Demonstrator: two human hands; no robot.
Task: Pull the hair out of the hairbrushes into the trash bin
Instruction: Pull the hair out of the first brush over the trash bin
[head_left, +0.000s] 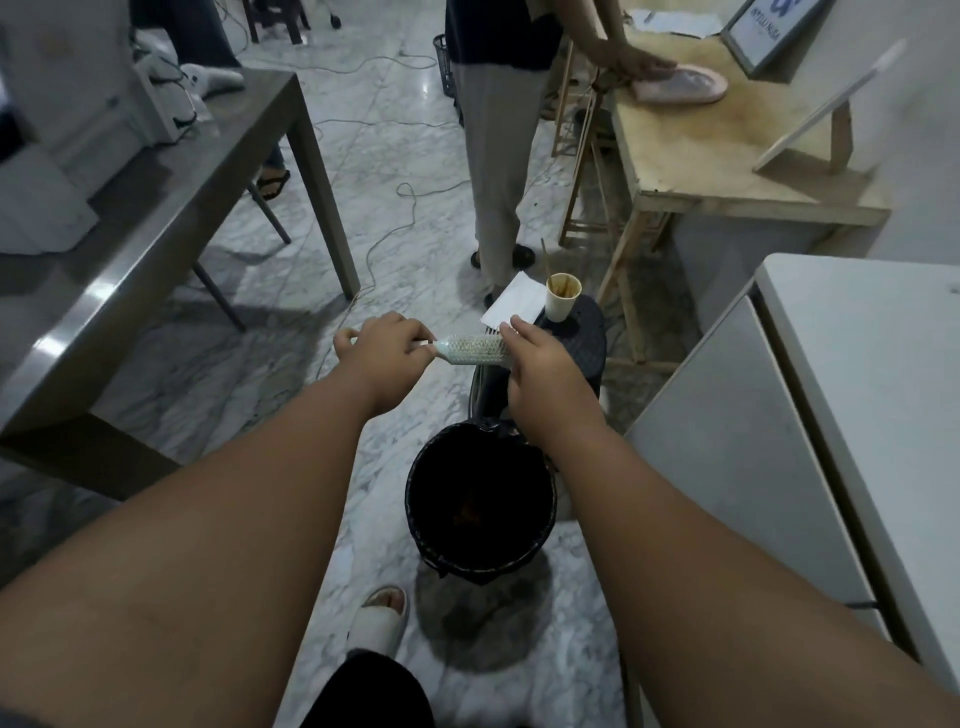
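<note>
Left hand (385, 347) closed in fist around thin white handle; round hairbrush (474, 350) held level between both hands. Right hand (537, 364) curled at far end of cylindrical, pale, bristle-studded barrel, fingertips (511, 328) pinched at bristles; hair not discernible. Trash bin (480, 499) seen below right forearm, nearer body than hands: round, black, lined with crinkled black bag, brownish clump in bottom. Beyond right hand, dark woven stool (587, 343) topped with paper cup (562, 297) and white sheet (511, 305). Marble-veined floor (384, 156) underneath.
</note>
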